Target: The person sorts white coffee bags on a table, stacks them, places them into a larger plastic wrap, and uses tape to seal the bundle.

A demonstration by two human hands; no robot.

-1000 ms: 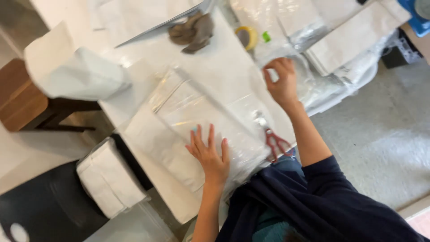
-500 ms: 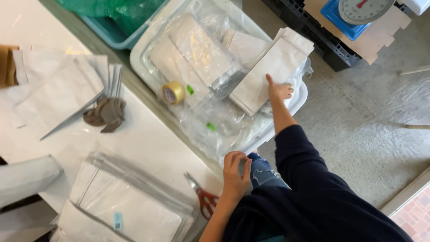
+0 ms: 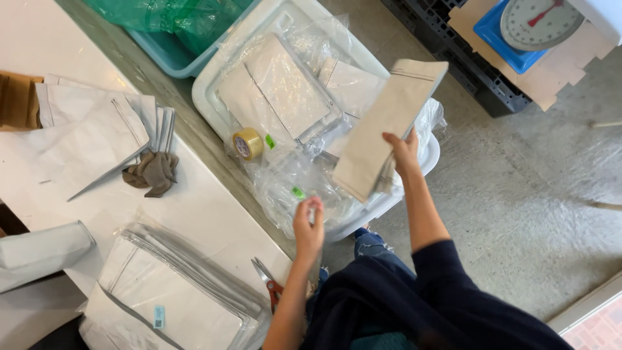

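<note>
At the far left of the frame a white roll (image 3: 39, 249) lies on the white table (image 3: 194, 207), with a stack of flat pouches (image 3: 97, 133) above it and a brown rag (image 3: 152, 172) just beside that stack. Lower left, a clear-wrapped bundle of pouches (image 3: 175, 295) rests near the table edge, and red-handled scissors (image 3: 269, 285) lie at its right corner. In the centre, a roll of tape (image 3: 247, 143) sits in a white tub (image 3: 214, 104) full of bagged pouches, with a teal bin (image 3: 162, 55) of green plastic at the upper left of the tub. The left hand (image 3: 308, 227) hovers over the tub's near edge, fingers curled inward; whether it pinches the loose film there cannot be told. The right hand (image 3: 403, 152) grips a tan pouch (image 3: 389, 126) by its lower edge, thumb on top, holding it tilted above the tub. The pouch looks light, thin and bendable, likely slick; a hold near the middle would probably keep it from drooping. A scale (image 3: 541, 23) sits upper right.
</note>
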